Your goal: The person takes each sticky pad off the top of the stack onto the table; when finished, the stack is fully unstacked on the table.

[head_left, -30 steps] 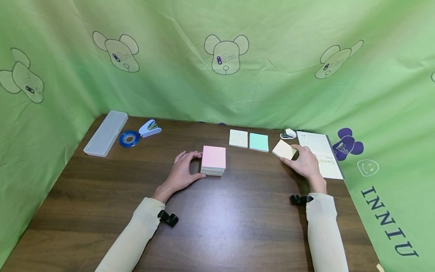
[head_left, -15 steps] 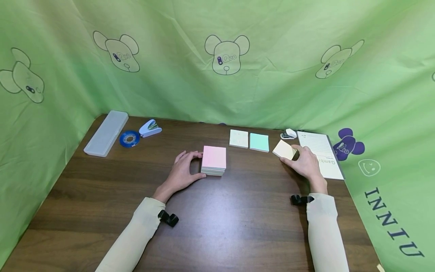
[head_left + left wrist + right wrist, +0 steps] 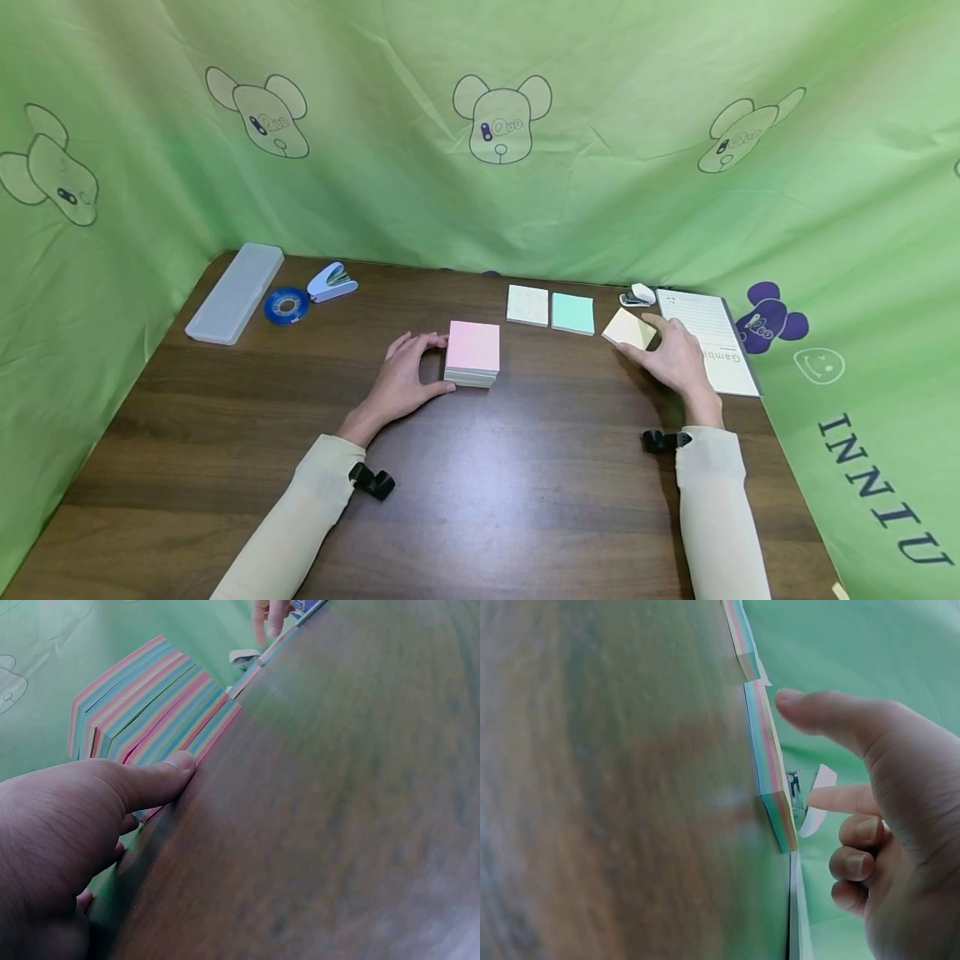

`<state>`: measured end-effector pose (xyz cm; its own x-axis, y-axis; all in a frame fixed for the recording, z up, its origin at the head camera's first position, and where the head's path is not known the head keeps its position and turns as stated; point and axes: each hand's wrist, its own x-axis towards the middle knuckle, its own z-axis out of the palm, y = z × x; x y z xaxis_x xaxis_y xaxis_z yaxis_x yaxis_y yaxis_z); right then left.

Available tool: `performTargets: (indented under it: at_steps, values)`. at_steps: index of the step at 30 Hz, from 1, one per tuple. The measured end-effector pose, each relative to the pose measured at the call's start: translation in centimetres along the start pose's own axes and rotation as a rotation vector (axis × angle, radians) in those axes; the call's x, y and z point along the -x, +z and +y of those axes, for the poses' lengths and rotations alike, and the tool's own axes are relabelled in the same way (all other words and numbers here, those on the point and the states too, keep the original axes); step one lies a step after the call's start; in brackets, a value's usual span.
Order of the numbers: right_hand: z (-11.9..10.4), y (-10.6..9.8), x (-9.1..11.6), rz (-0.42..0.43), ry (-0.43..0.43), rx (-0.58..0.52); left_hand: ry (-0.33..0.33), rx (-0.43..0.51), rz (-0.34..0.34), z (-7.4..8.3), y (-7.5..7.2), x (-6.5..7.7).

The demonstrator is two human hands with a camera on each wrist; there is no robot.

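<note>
Square stack of paper note pads, pink on top w/ striped sides [image 3: 472, 346], stands on the dark brown wooden table [image 3: 465, 500]. L hand [image 3: 405, 375] is at the stack's left: thumb at its near corner, fingers by its left side. That grip is spread wide; can't tell if it's pressing. Risk, I'd say: seams show in the sides, so a sideways shove from that thumb could slide the layers or tip the top ones.

Well right of the stack, R hand [image 3: 675, 358] has thumb & index apart abt a small square pale-yellow paper pad [image 3: 626, 329]; grip looks loose, nothing clearly held, contact unclear. A rushed pinch there could catch only a few top sheets, or skid the pad into the small white stapler [image 3: 638, 295], also right of the stack. A low sweep might clip the mint-green square pad [image 3: 572, 313] or white-topped square pad [image 3: 527, 305], both beyond the stack, to its right.

Containers: only one I see, a long flat frosted plastic case [image 3: 236, 293], far left of the stack. Looks closed; contents, if any, can't be made out. Blue tape roll [image 3: 286, 306] & light-blue stapler [image 3: 332, 283] lie outside it, on its stack side.
</note>
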<state>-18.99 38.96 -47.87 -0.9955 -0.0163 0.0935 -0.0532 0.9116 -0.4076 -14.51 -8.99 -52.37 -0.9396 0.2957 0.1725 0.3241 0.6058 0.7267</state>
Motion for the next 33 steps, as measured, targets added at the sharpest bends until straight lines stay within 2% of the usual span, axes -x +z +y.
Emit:
performTargets:
  at_steps: [7, 23, 28, 33]
  values:
    - [-0.9, 0.0, 0.0, 0.031, -0.038, -0.051, 0.0, -0.003, -0.002, 0.1, 0.0, 0.0]
    - [-4.1, 0.7, -0.2, 0.058, -0.111, -0.298, -0.008, -0.001, -0.005, 0.2, 0.0, 0.1]
    - [-5.4, 1.4, -0.2, 0.05, -0.145, -0.297, -0.008, -0.005, -0.003, 0.1, 0.0, 0.1]
    - [-6.7, 1.9, -0.1, 0.076, -0.202, -0.249, -0.001, -0.005, -0.002, 0.2, 0.0, 0.1]
